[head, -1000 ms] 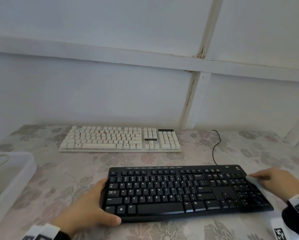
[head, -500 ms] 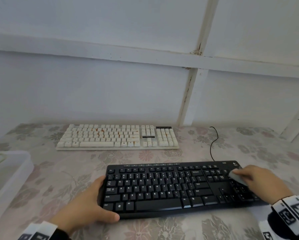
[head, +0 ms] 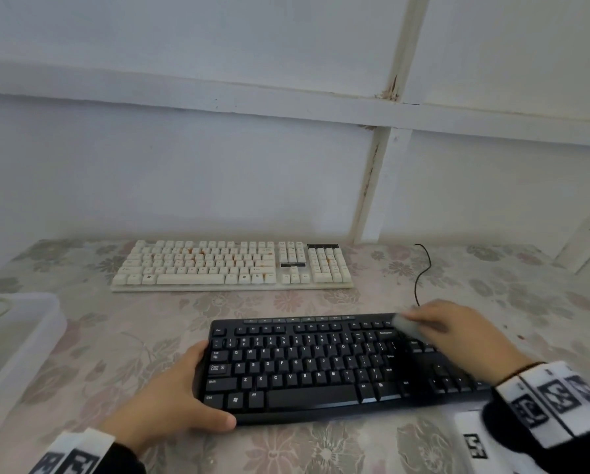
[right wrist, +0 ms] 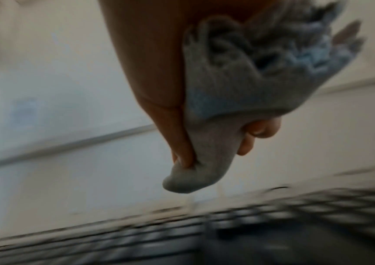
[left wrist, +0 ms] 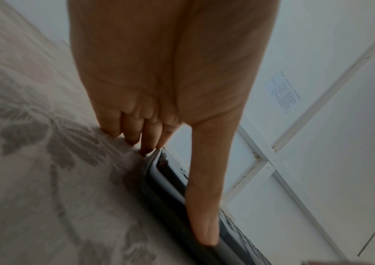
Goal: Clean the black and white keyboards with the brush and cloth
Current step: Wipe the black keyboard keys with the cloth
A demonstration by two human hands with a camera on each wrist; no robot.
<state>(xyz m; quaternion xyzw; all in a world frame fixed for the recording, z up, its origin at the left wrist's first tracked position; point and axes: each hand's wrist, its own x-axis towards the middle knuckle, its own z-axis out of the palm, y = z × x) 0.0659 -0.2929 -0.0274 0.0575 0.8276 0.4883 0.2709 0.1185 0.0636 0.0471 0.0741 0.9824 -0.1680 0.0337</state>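
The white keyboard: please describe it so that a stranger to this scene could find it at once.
On the flowered table, look at the far side, near the wall. The white keyboard lies there flat, untouched by either hand. Unlike the black keyboard nearer the person, its keys are cream, with orange marks between some.

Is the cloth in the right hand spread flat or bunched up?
Bunched up. In the right wrist view the grey cloth is gathered in folds inside the right hand, and only a rounded end sticks out past the thumb.
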